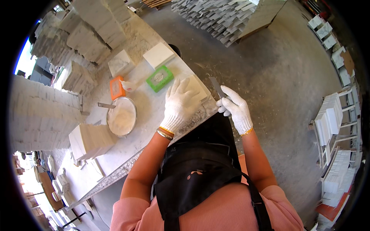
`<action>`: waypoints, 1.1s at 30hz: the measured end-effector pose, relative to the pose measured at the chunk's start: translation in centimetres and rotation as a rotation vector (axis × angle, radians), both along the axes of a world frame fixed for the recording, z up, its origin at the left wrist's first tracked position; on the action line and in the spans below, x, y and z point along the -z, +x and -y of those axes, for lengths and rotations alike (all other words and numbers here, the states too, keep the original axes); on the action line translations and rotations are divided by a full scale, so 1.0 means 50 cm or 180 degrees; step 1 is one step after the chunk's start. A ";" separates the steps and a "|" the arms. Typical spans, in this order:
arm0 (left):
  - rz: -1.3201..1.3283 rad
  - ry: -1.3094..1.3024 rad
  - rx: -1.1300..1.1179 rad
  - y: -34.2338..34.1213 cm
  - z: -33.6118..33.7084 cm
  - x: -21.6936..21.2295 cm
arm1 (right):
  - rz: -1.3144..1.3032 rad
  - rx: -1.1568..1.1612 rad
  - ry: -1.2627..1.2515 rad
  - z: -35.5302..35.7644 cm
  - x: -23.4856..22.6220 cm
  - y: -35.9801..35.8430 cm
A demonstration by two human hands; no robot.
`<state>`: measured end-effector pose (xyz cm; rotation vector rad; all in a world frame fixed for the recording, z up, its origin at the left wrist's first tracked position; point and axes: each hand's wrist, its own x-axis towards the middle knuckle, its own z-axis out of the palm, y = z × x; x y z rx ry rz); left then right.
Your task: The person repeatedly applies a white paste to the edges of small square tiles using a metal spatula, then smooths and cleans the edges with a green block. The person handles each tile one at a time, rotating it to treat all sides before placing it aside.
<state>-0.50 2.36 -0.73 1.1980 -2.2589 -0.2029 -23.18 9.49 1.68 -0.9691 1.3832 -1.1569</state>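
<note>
My left hand (179, 103), in a white knit glove, lies with fingers spread on a pale stone tile (197, 88) at the table's right corner. My right hand (236, 107), gloved the same way, is closed around a flat grey metal scraper (216, 86). Its blade points away from me, just off the table edge. Beyond my left hand's fingertips sits a green rectangular block (160, 78). An orange block (117, 87) lies farther left, with a small whitish lump (128, 86) against it. A round metal bowl (135, 122) holds pale powder or paste, and a metal spatula (105, 105) rests across its rim.
Two more tiles, one white (158, 55) and one veined (120, 63), lie farther along the stone-topped table (148, 113). A tile stack (90, 141) stands left of the bowl, with tall stacks (46, 115) beyond. Across the floor are a large tile pile (219, 19) and loaded racks (329, 115).
</note>
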 end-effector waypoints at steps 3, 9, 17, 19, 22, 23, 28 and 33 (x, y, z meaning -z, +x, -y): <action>-0.0389 0.0305 0.0165 -0.050 -0.022 -0.020 | -0.0065 0.0141 -0.0093 -0.010 -0.024 -0.005; -0.1325 0.1684 0.0613 -0.151 -0.030 -0.084 | -0.0639 0.0342 -0.0357 -0.043 -0.066 -0.001; -0.2399 0.1355 0.0338 -0.181 -0.002 -0.054 | -0.0728 0.0724 -0.0357 -0.094 -0.110 -0.030; -0.2650 0.2024 0.0615 -0.182 -0.018 -0.080 | -0.0644 0.0799 -0.0352 -0.096 -0.108 -0.033; -0.2959 0.3474 0.1261 -0.194 -0.041 -0.103 | -0.0654 0.0712 -0.0523 -0.091 -0.096 -0.025; -0.3017 0.3947 0.1281 -0.197 -0.045 -0.088 | -0.0788 0.0622 -0.0626 -0.091 -0.094 -0.019; -0.2317 0.3297 0.0750 -0.200 -0.041 -0.053 | -0.0846 0.0513 -0.0226 -0.110 -0.102 -0.019; -0.3576 0.4422 0.0191 -0.159 -0.026 -0.031 | -0.0703 0.0417 0.0059 -0.125 -0.105 -0.024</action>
